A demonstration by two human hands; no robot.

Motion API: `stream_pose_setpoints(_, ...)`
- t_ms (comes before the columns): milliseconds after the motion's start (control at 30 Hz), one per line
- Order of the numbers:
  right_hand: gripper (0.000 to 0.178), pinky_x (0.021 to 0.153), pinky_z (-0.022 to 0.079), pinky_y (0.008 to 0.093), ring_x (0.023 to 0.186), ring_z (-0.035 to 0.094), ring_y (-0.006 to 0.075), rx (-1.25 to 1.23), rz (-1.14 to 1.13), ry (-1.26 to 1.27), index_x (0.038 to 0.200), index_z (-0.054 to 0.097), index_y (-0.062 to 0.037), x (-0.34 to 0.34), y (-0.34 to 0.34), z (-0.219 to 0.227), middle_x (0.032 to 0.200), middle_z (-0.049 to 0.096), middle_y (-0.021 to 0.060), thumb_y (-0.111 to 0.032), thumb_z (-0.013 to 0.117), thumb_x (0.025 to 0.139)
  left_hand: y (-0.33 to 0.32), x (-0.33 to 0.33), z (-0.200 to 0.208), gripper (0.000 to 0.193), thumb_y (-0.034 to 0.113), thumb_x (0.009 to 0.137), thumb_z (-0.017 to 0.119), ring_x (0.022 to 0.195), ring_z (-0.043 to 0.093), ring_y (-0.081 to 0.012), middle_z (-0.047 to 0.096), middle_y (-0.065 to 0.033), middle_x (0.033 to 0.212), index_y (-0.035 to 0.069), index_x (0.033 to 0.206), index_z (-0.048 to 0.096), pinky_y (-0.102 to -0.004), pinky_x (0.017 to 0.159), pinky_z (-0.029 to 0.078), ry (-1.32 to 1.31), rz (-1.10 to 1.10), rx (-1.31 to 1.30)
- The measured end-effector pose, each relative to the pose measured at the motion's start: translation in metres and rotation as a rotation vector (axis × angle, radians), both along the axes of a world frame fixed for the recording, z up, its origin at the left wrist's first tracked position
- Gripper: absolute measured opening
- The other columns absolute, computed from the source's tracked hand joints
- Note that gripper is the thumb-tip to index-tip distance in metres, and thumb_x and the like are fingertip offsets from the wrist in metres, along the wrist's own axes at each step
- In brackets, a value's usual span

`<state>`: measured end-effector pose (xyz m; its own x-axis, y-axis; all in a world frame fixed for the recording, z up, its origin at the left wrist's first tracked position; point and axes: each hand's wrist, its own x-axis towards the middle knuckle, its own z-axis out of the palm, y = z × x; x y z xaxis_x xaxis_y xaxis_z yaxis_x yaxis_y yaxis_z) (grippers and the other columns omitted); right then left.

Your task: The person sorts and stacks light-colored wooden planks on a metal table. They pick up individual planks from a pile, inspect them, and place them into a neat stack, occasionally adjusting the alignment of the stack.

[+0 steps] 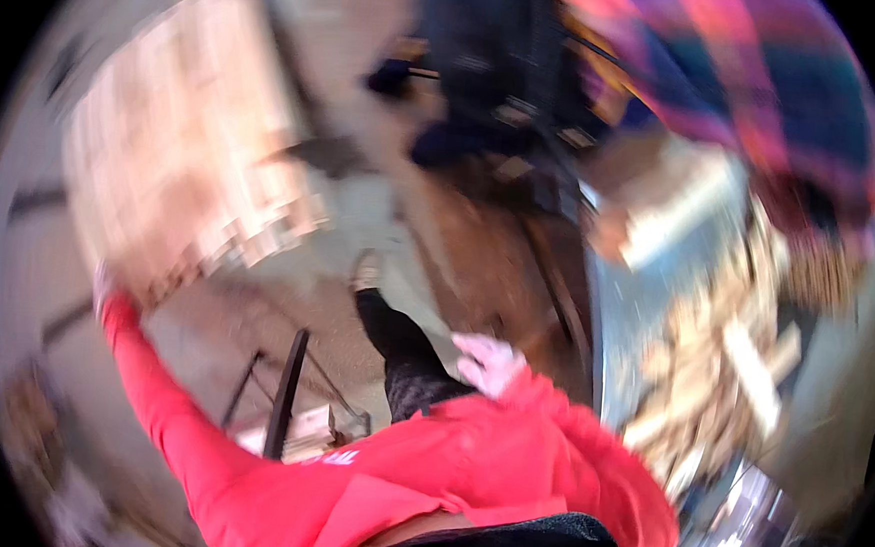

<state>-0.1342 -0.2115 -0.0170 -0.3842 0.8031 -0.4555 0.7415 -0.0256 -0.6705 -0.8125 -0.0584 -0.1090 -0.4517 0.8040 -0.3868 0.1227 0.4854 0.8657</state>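
- Grey floor (362, 204) showed brown patches.
- Pale, ribbed wood stack (186, 128) stood front-left, left hand (103, 281) at its near corner, grip too blurred to tell.
- Right hand (489, 364) hung half-open, empty.
- Jagged wood pieces (709, 335) lay heaped rightward.

Stack (185, 138): ahead-left of you, your left fingers (103, 277) at its near corner. Surface (618, 310): to your right, bearing a wood pile (695, 354). Co-worker (740, 71): ahead-right, beyond the pile. Your right fingers (471, 346): between stack and surface.
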Motion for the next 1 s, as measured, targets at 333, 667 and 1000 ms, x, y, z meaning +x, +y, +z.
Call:
stream_pose_setpoints(333,0.044,0.097,0.046,0.0415,0.111,0.058,0.0364,0.326,-0.53,-0.505,0.126,0.057,-0.007,0.143,-0.038,-0.001,0.118,0.061,0.0186,-0.028,0.059,0.087,0.107,0.007,-0.03,0.03,0.019,0.09,0.051,0.09,0.063,-0.0275,0.065,-0.0137,0.105,0.004,0.112,0.063,-0.0375,0.074,0.053,0.914,-0.265,-0.21)
stream_pose_setpoints(667,0.113,0.111,0.029,0.0484,0.137,0.031,0.0391,-0.476,-1.82,-0.992,0.149,0.017,-0.014,0.434,-0.208,0.075,0.15,0.029,0.0236,-0.051,0.081,0.063,-0.036,0.476,0.139,0.037,0.014,0.084,0.058,0.099,0.061,-0.0268,0.061,-0.015,0.115,0.003,0.119,0.061,-0.0354,0.08,0.052,0.678,-0.45,0.226)
stream_pose_setpoints(1000,0.067,0.102,0.042,0.0346,0.117,0.055,0.0293,0.032,-1.481,0.387,0.137,0.043,-0.0016,0.395,-0.374,0.083,0.129,0.056,0.0175,-0.019,0.067,0.077,-0.313,0.986,0.109,0.059,0.019,0.091,0.058,0.11,0.058,-0.0242,0.056,-0.0132,0.128,0.004,0.142,0.035,-0.0382,0.094,0.048,-0.883,-1.458,-0.72)
